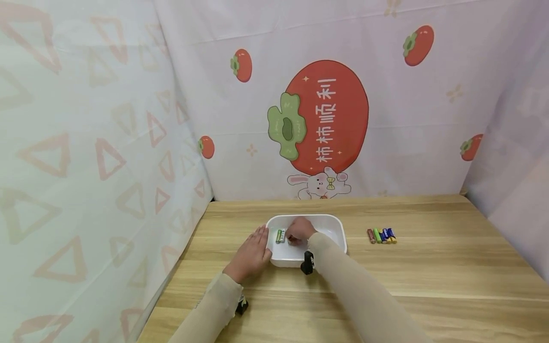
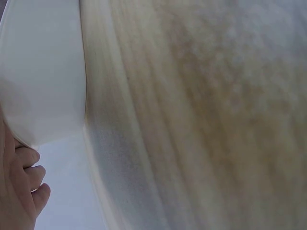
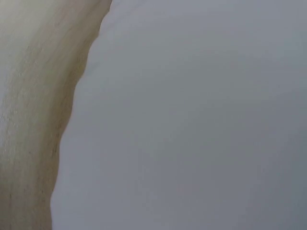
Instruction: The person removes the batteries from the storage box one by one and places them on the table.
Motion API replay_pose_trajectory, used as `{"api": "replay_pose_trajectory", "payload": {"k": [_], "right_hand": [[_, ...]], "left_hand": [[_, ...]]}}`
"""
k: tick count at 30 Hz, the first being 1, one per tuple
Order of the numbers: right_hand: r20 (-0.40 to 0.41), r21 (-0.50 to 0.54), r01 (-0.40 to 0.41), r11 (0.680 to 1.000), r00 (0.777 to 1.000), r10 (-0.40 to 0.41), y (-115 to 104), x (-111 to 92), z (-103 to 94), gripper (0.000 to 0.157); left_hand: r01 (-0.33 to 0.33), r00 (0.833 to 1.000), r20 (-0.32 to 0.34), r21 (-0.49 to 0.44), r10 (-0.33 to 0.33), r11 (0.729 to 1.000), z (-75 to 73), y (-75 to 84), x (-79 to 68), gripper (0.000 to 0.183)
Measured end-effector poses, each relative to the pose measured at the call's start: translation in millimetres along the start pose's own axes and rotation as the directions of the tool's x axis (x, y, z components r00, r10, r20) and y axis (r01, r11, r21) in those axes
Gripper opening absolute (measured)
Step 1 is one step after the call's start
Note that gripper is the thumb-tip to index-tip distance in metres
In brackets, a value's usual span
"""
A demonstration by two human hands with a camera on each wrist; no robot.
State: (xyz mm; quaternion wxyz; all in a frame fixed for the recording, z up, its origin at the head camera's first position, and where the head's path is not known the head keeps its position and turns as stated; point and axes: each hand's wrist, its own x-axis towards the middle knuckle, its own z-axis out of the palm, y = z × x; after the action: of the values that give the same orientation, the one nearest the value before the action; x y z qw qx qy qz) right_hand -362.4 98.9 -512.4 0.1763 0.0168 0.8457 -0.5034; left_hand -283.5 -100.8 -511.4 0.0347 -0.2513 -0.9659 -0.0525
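Note:
A white rectangular tray (image 1: 326, 225) stands on the table. Along its left rim rests my left hand (image 1: 252, 255), fingers fairly straight in the head view; the left wrist view shows its fingertips (image 2: 36, 177) at the tray's edge. My right hand (image 1: 301, 229) reaches down inside the tray with curled fingers, pinching a small battery that is mostly hidden by them. Just left of those fingers lie a green battery (image 1: 279, 236) and a white-and-green battery (image 1: 282, 237), side by side. The right wrist view has only the tray's white wall (image 3: 182, 124) and some table.
Right of the tray, several batteries lie in a row on the wood-grain table (image 1: 450, 257): a reddish-brown battery (image 1: 371, 236), a green battery (image 1: 377, 236) and blue-and-yellow ones (image 1: 389, 236). A printed curtain (image 1: 240, 166) hangs behind the table, with others at both sides.

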Motion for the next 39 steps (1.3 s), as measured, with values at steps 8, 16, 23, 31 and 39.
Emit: {"api": "replay_pose_trajectory", "payload": {"k": [8, 16, 23, 31, 39], "right_hand": [[0.022, 0.141, -0.032, 0.99, 0.999, 0.029, -0.7, -2.4, -1.8, 0.005], [0.031, 0.188, 0.012, 0.982, 0.999, -0.018, -2.0, -11.8, -6.2, 0.004], [0.083, 0.277, 0.03, 0.961, 0.995, -0.055, 2.3, -10.6, -9.8, 0.019], [0.117, 0.364, 0.031, 0.931, 0.99, -0.078, 6.1, -8.3, -19.2, 0.027], [0.12, 0.37, 0.023, 0.929, 0.99, -0.072, 1.8, -16.6, -26.5, 0.03]], "left_hand": [[-0.01, 1.0, -0.025, -0.002, 0.01, 1.0, -0.1, 0.0, 1.0, 0.062], [-0.01, 1.0, -0.024, 0.007, 0.01, 1.0, -1.6, 1.4, 1.5, 0.063], [-0.008, 1.0, -0.029, -0.001, 0.008, 1.0, -1.4, 0.7, -0.4, 0.063], [-0.01, 1.0, -0.017, 0.007, 0.01, 1.0, -2.2, 1.0, 0.9, 0.063], [0.01, 1.0, 0.005, 0.02, -0.01, 1.0, -3.6, 1.7, 1.6, 0.063]]}}
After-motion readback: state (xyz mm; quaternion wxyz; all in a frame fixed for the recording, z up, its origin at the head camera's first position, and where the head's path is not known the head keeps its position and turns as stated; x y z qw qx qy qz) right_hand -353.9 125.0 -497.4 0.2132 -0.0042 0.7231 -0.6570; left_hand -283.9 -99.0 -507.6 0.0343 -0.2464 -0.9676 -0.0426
